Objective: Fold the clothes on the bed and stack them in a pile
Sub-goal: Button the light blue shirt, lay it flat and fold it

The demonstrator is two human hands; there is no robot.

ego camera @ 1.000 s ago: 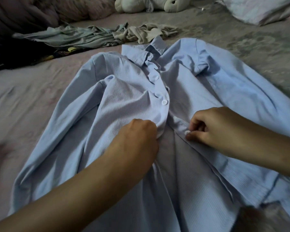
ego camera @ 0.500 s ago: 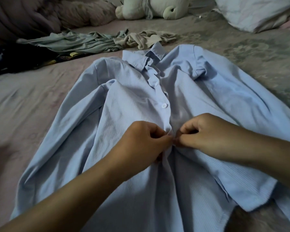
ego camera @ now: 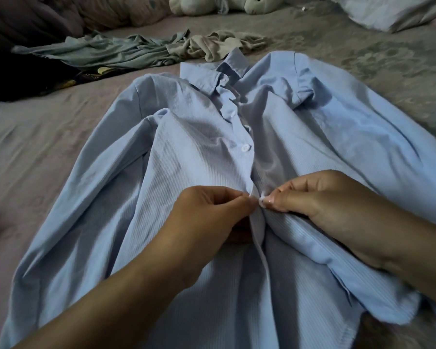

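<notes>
At shirt (ego camera: 191,172) placket edges: left hand (ego camera: 207,217), right hand (ego camera: 320,202) pinching fabric, button (ego camera: 261,199); bare bedsheet (ego camera: 35,147) left.

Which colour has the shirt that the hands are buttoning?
Light blue shirt, finely ribbed, with white buttons; seen in the head view.

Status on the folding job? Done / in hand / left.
Done: no folded pile in view. In hand: blue shirt spread on the bed; left hand pinches its placket, right hand pinches a button. Left: fold it, plus the green garment and beige one.
</notes>
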